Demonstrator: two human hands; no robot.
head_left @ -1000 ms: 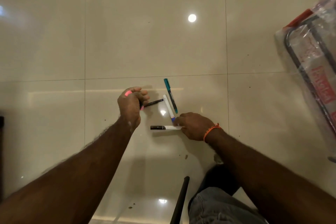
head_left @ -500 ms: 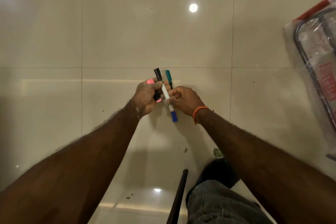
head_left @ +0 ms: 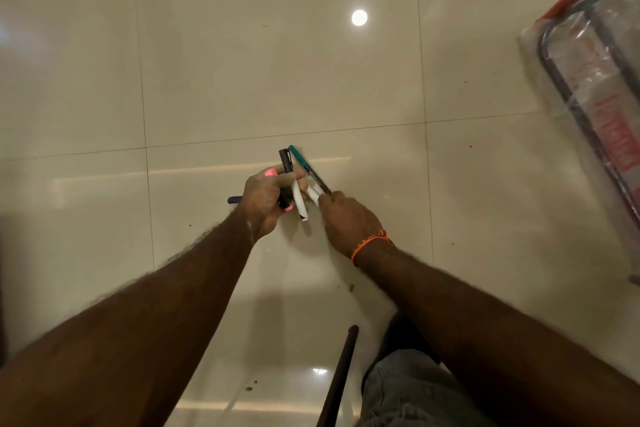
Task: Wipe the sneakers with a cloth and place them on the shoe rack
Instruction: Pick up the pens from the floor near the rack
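Teal pen [head_left: 300,159] now lifted by right hand [head_left: 349,218]; left hand [head_left: 265,199] grips markers [head_left: 294,191].

Both hands rose off the floor [head_left: 207,80]; the right hand [head_left: 349,218] passed its white marker [head_left: 298,199] into the left hand [head_left: 265,201] and then gripped the teal pen [head_left: 306,166] beside it.

Markers [head_left: 294,184] in the hands above the floor [head_left: 242,80]; wrapped rack [head_left: 595,87] far right.

Glossy beige tiled floor [head_left: 242,80] reflects a round ceiling light [head_left: 359,17]; plastic-wrapped metal frame [head_left: 595,87] at right.
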